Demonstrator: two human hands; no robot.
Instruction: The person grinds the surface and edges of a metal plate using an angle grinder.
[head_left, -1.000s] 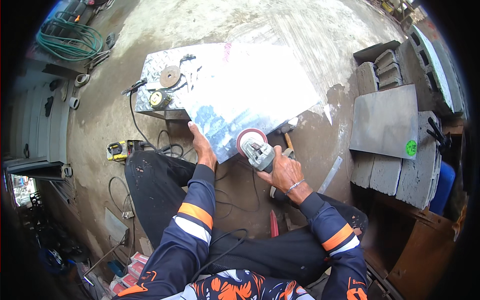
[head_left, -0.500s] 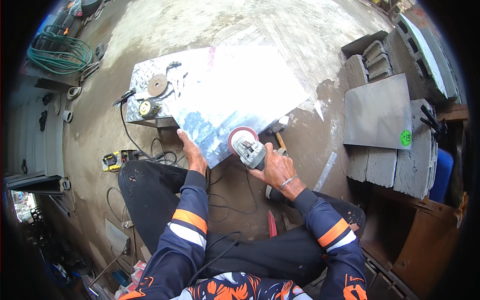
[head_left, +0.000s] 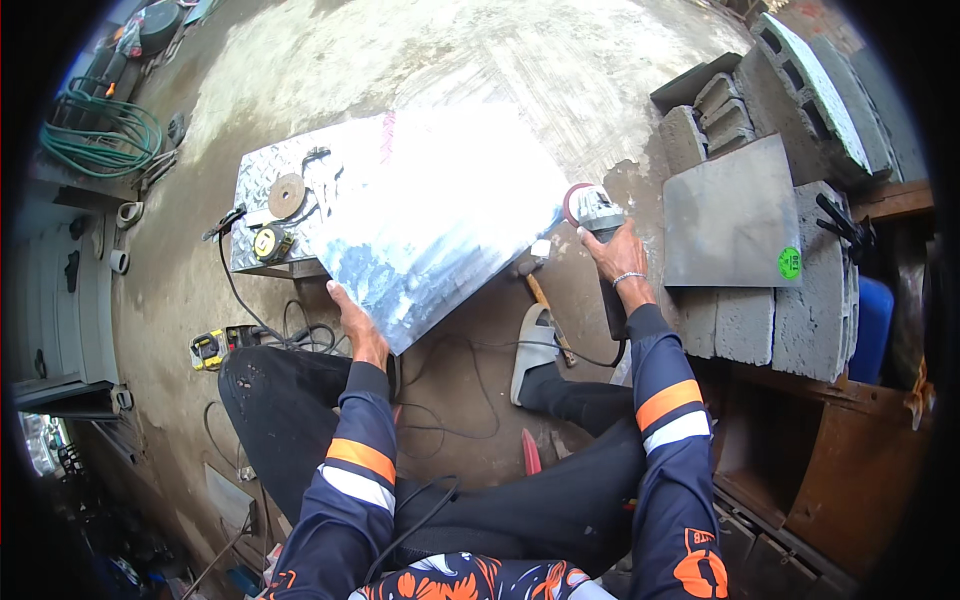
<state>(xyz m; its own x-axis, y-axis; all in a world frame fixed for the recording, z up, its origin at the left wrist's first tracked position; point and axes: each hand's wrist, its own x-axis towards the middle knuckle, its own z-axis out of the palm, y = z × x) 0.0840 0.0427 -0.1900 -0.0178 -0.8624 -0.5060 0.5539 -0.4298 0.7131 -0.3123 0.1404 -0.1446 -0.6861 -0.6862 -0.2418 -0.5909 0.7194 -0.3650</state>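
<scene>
A shiny metal sheet (head_left: 420, 270) lies tilted across a patterned metal box (head_left: 252, 190), its far part washed out by glare. My left hand (head_left: 358, 325) grips the sheet's near left edge, thumb along the rim and the other fingers mostly hidden. In my right hand (head_left: 618, 255) is a corded angle grinder (head_left: 600, 218) with a reddish disc. The disc is at the sheet's right corner; whether it touches the metal I cannot tell. From the grinder's rear end, its black cord loops over the ground between my legs.
On the box are a tape measure (head_left: 272, 243) and a brown disc (head_left: 287, 196). A hammer (head_left: 545, 305) lies near my sandalled foot (head_left: 535, 355). Concrete blocks (head_left: 815, 315) and a grey plate (head_left: 730, 215) stand right. Far left lies a green hose (head_left: 100, 140); a yellow-black tool (head_left: 212, 347) sits by my knee.
My right hand has carried the grinder right and away from me, from the sheet's near edge to its right corner. The left hand keeps its hold. The whole view has shifted slightly.
</scene>
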